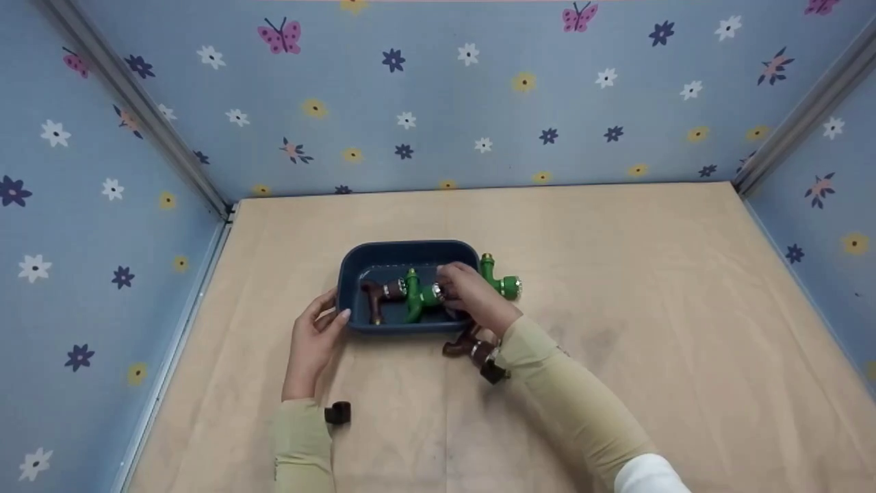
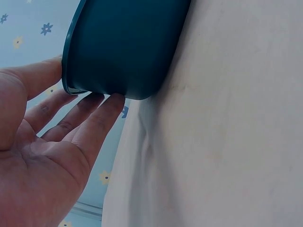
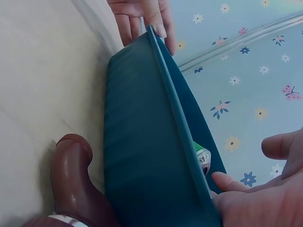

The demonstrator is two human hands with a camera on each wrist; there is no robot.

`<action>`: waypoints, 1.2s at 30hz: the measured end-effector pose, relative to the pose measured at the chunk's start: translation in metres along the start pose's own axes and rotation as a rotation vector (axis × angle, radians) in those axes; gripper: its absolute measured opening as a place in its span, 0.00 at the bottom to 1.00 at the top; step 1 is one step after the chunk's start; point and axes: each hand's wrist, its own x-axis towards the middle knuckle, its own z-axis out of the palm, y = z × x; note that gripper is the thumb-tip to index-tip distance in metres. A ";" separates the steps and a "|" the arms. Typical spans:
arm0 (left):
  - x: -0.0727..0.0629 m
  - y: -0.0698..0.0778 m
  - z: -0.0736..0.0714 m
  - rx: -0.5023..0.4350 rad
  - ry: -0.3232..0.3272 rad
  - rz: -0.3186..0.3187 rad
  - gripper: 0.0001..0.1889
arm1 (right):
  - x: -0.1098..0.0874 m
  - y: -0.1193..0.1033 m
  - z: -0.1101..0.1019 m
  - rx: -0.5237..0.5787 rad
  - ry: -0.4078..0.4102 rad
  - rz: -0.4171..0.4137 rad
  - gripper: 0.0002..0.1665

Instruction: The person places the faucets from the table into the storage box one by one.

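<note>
A dark blue plastic tub [image 1: 404,329] holds a brown tap [image 1: 374,298] and a green tap [image 1: 415,298], side by side. My left hand [image 1: 316,346] grips the tub's left end, thumb at the rim and fingertips against the outer wall [image 2: 118,52]. Over the right end, my right hand [image 1: 475,294] reaches inside past the rim. Its thumb [image 3: 279,145] stands apart from the fingers in the right wrist view, and the lower fingers are hidden by the tub wall. Something dark brown shows beneath this hand in the head view, mostly covered.
Outside the tub, another green tap [image 1: 510,286] lies by its right end. A second brown tap [image 1: 457,348] lies at the near right side, partly under the right wrist. Flowered blue panels [image 1: 438,96] enclose the cloth-covered table [image 1: 657,287] at the back and sides.
</note>
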 end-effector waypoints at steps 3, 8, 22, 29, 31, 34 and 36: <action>0.000 0.001 0.000 -0.021 -0.008 -0.002 0.27 | 0.001 -0.001 0.000 0.020 -0.007 0.013 0.26; 0.001 0.001 0.000 -0.025 0.001 -0.005 0.27 | 0.002 0.000 -0.002 0.049 -0.022 0.031 0.29; 0.001 0.001 0.000 -0.010 -0.004 -0.002 0.26 | 0.004 0.001 -0.005 0.099 -0.030 0.061 0.31; -0.005 0.022 0.001 -0.057 -0.025 -0.010 0.27 | 0.001 0.000 -0.006 0.098 -0.047 0.060 0.31; -0.006 0.026 0.002 -0.047 -0.026 -0.008 0.27 | 0.001 0.000 -0.006 0.093 -0.045 0.062 0.31; -0.004 0.018 0.001 -0.032 -0.018 0.000 0.27 | 0.001 0.000 -0.006 0.089 -0.041 0.063 0.31; -0.001 0.010 0.000 -0.017 -0.011 0.003 0.27 | 0.001 0.001 -0.005 0.093 -0.040 0.061 0.31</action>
